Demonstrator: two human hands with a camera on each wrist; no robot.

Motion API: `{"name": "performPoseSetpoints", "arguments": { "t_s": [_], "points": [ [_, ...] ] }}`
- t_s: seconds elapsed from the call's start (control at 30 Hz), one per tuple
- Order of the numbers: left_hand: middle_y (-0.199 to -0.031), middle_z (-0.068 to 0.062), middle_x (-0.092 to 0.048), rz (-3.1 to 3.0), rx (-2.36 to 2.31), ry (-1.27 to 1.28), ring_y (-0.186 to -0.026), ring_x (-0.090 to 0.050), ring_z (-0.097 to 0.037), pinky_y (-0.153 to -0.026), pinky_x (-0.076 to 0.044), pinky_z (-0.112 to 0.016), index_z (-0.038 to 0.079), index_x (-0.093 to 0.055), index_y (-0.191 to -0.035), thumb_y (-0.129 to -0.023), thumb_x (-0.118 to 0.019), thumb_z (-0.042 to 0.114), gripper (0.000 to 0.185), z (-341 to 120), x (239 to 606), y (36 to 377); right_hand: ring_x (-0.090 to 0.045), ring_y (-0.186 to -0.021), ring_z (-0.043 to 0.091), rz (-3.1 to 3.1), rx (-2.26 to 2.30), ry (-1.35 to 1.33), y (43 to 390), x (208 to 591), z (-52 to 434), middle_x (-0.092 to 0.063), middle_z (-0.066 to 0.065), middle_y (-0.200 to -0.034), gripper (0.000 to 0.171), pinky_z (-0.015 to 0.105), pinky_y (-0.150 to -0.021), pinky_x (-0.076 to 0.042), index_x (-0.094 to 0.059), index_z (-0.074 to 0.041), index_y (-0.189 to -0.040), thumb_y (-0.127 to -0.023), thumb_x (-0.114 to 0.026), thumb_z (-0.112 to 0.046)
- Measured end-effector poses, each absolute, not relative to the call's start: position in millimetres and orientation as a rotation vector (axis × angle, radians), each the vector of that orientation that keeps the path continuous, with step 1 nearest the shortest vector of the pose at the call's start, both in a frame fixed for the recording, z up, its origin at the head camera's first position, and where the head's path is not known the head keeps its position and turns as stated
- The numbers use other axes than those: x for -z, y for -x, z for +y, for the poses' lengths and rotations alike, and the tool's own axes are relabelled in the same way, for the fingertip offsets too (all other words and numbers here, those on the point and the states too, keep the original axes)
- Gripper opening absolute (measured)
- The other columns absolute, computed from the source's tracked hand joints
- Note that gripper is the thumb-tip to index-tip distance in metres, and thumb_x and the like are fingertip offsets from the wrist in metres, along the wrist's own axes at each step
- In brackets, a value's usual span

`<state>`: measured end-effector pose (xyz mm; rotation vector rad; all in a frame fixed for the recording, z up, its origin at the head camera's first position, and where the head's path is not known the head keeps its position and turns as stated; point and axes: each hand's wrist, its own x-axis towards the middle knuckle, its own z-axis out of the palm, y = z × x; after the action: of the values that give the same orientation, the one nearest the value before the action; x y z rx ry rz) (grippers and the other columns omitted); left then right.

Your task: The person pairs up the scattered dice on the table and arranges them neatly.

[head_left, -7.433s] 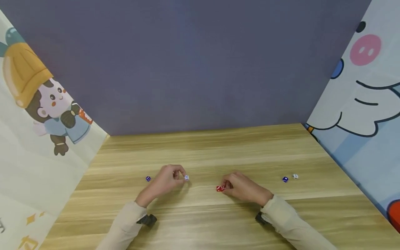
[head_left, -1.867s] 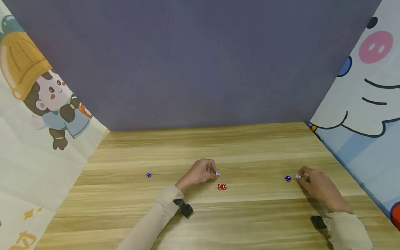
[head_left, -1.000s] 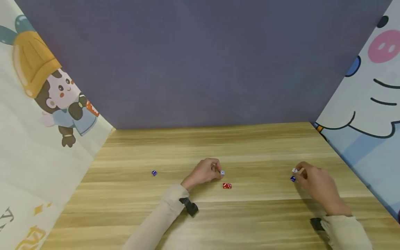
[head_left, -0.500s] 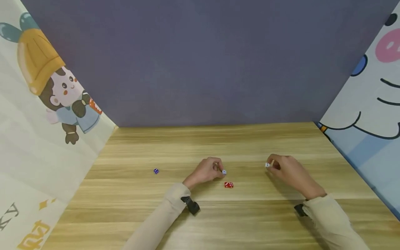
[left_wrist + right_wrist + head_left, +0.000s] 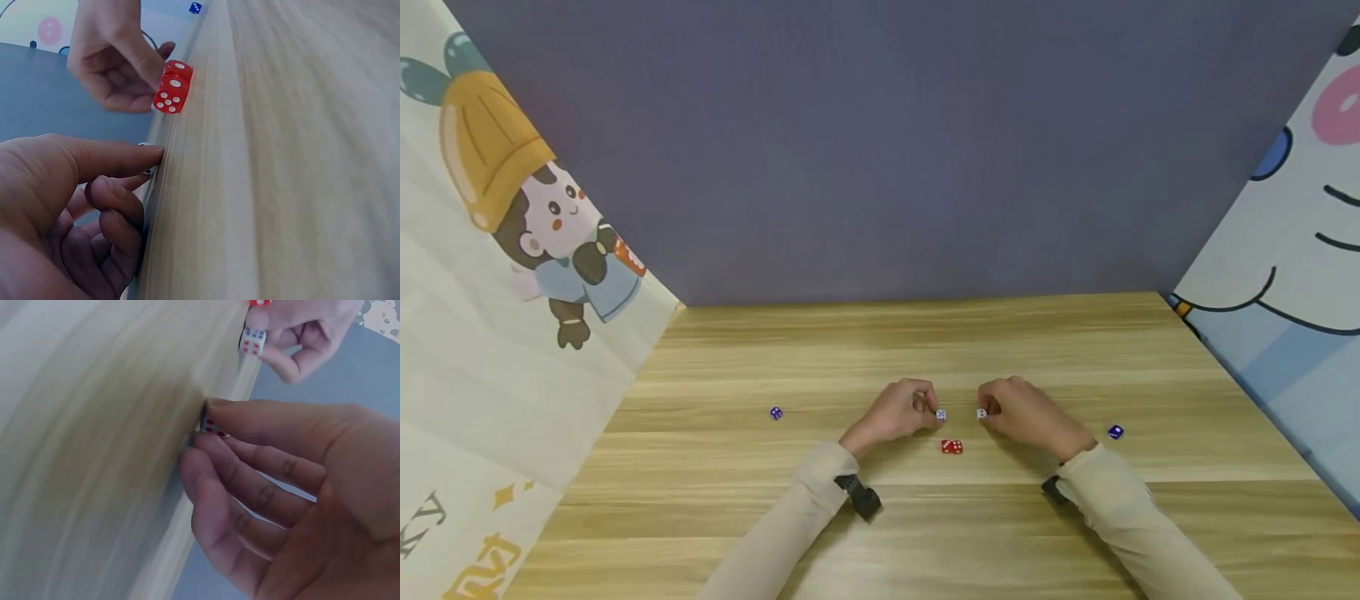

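Note:
Near the middle of the table, my left hand (image 5: 895, 410) pinches a white die (image 5: 941, 414) between thumb and fingers. Just to its right, my right hand (image 5: 1026, 414) pinches a second white die (image 5: 981, 413), and a small gap separates the two. Two red dice (image 5: 952, 447) sit side by side in front of them, nearer to me. My left thumb hides most of its die in the left wrist view. In the right wrist view, red pips show on the right hand's die (image 5: 214, 428), partly covered by the thumb.
One blue die (image 5: 777, 413) lies off to the left and another blue die (image 5: 1116, 432) to the right on the wood-grain table (image 5: 925, 542). A dark panel (image 5: 880, 167) rises at the back, with printed cartoon walls on both sides.
My right hand has let go of the red dice, taken the white die beside the right blue die and carried it left. Earlier, my left hand brought its white die rightward to behind the red pair.

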<state>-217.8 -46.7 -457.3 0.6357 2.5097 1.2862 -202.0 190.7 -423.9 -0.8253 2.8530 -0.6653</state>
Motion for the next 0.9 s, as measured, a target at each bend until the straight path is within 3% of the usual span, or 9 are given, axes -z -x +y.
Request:
{"name": "performPoseSetpoints", "arguments": {
  "t_s": [0.4,0.9],
  "points": [
    [-0.056,0.003,-0.056,2.486,-1.288,-0.635,-0.043,-0.046,-0.006,-0.041,-0.035,-0.020,0.014,-0.066,-0.086,-0.082,-0.080,0.008,0.016,-48,459,220,-0.052,-0.061,0.006,2.759,0.792,0.929,209,430,153,-0.061,-0.006,-0.072,0.012,0.025,-0.057,-0.046,-0.067,-0.011,-0.081,-0.085,-0.075,-0.003],
    [-0.056,0.000,-0.056,2.465,-1.322,-0.654,-0.044,-0.045,-0.008,-0.043,-0.037,-0.021,0.011,-0.067,-0.086,-0.082,-0.080,0.006,0.015,-49,456,219,-0.058,-0.063,0.010,2.581,1.052,0.860,219,444,162,-0.066,-0.001,-0.075,0.008,0.026,-0.058,-0.049,-0.069,-0.010,-0.088,-0.086,-0.076,-0.006]
  ]
}}
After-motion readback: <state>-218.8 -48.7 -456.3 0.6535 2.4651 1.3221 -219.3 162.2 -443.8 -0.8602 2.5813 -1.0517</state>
